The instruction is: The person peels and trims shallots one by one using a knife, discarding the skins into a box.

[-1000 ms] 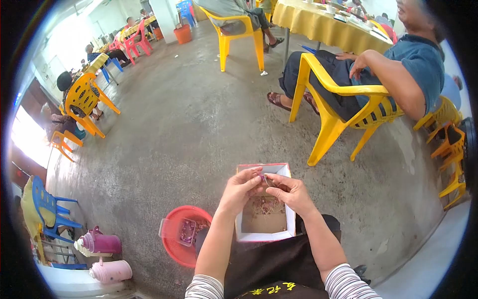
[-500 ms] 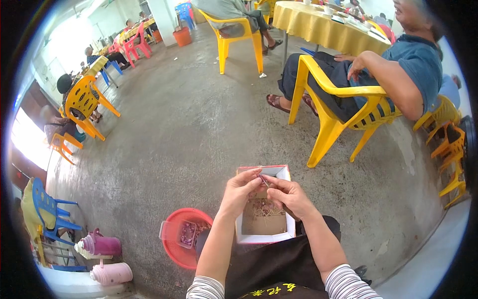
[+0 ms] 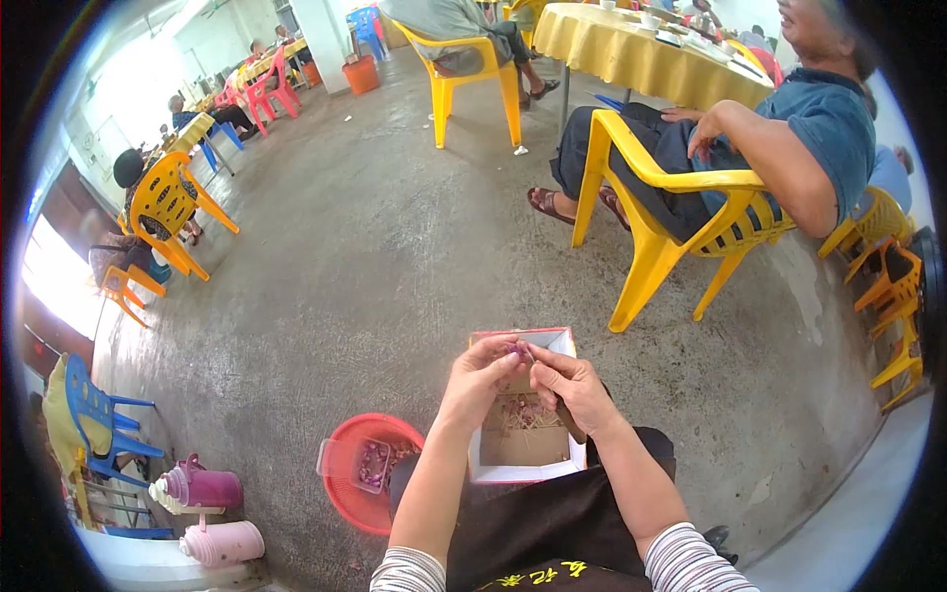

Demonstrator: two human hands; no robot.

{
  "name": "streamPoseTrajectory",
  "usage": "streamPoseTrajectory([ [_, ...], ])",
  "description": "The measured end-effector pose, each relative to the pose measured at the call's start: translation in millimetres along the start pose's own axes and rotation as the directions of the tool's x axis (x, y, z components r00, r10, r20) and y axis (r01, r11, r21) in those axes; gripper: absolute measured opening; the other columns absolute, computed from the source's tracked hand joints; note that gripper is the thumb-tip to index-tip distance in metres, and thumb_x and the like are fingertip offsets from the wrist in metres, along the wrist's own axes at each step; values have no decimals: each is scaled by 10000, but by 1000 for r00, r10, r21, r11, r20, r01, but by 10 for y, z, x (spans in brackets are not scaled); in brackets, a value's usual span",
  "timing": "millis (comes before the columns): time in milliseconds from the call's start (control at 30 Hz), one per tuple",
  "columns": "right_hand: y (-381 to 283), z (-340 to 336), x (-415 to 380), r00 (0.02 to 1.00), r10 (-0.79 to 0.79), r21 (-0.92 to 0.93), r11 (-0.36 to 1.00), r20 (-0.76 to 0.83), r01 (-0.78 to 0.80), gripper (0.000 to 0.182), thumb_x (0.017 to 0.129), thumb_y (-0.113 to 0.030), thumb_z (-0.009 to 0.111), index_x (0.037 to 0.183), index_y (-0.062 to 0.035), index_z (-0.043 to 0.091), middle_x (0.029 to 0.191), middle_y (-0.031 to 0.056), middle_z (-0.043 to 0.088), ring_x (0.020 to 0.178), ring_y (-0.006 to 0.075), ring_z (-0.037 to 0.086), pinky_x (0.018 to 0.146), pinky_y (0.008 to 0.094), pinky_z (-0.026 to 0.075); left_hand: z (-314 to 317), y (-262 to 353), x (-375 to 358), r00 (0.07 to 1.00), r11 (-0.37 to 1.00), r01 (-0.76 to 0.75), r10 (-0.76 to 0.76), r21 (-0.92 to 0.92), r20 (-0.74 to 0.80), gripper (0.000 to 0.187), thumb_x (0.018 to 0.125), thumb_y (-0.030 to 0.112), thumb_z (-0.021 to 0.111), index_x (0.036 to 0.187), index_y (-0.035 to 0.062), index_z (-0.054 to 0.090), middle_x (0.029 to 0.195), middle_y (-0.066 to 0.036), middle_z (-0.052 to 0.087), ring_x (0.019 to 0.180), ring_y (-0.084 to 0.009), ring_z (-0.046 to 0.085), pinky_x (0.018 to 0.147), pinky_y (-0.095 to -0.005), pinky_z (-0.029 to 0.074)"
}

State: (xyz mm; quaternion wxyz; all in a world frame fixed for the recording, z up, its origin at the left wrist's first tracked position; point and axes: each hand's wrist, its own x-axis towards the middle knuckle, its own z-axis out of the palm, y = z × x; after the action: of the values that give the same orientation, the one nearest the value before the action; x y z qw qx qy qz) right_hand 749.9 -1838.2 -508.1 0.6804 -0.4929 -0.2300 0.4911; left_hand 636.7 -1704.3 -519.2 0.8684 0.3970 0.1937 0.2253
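Over the cardboard box (image 3: 575, 342), my left hand (image 3: 477, 380) pinches a small purple shallot (image 3: 519, 350) between thumb and fingers. My right hand (image 3: 574, 390) is closed round a small knife (image 3: 569, 420), its brown handle sticking out below the palm and its thin blade near the shallot. Purple skins and straw-like stems (image 3: 525, 414) lie on the box's floor. Left of my forearm stands a red plastic basket (image 3: 347, 501); a clear plastic tub (image 3: 326, 455) with purple pieces sits in it, with more pieces beside the tub.
At my right, a person (image 3: 814, 148) sits in a yellow plastic chair (image 3: 641, 266) by a table with a yellow cloth (image 3: 631, 59). Two pink thermos flasks (image 3: 212, 488) (image 3: 222, 544) and a blue chair (image 3: 94, 414) stand at lower left. Grey concrete floor (image 3: 326, 257) stretches ahead.
My right hand has turned slightly, so more of the knife handle shows. The shallot is more exposed between my fingertips. My left hand stays almost in place.
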Motion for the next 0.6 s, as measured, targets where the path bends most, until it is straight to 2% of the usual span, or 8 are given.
streamPoseTrajectory([
  [133,11,-33,29,997,-28,21,999,-77,29,355,920,-130,587,1272,-94,571,786,-21,567,564,36,470,496,188,389,28,55,-6,999,998,47,-49,-52,-25,265,858,-5,619,1122,15,602,996,-51,651,921,-146,637,802,-260,549],
  [233,26,-57,39,995,-54,42,997,-83,58,343,923,-125,578,1265,-91,578,788,-27,566,571,41,472,505,194,391,48,76,-3,997,994,71,-74,-82,-30,260,868,-10,603,1128,4,595,996,-60,654,934,-159,646,797,-252,556],
  [333,1,-31,28,991,-50,-70,997,-125,41,347,927,-133,574,1269,-79,573,801,-27,569,585,39,478,511,195,389,6,63,10,995,989,94,-97,-118,-20,221,872,-12,596,1092,1,608,989,-63,656,933,-162,649,795,-251,559],
  [433,-32,-79,25,999,17,-306,952,-46,-30,388,917,-133,591,1295,-57,545,844,-21,590,622,31,496,537,191,407,-40,38,26,993,984,109,-113,-142,-23,176,867,-10,606,1041,11,625,966,-53,654,898,-147,644,787,-248,556],
  [600,61,-39,69,963,-253,-371,888,93,270,440,897,-115,618,1319,-47,513,964,6,620,685,25,534,573,184,436,-50,-11,27,994,996,77,-80,-50,-68,146,857,-12,621,983,56,645,938,-26,649,833,-115,629,766,-252,541],
])
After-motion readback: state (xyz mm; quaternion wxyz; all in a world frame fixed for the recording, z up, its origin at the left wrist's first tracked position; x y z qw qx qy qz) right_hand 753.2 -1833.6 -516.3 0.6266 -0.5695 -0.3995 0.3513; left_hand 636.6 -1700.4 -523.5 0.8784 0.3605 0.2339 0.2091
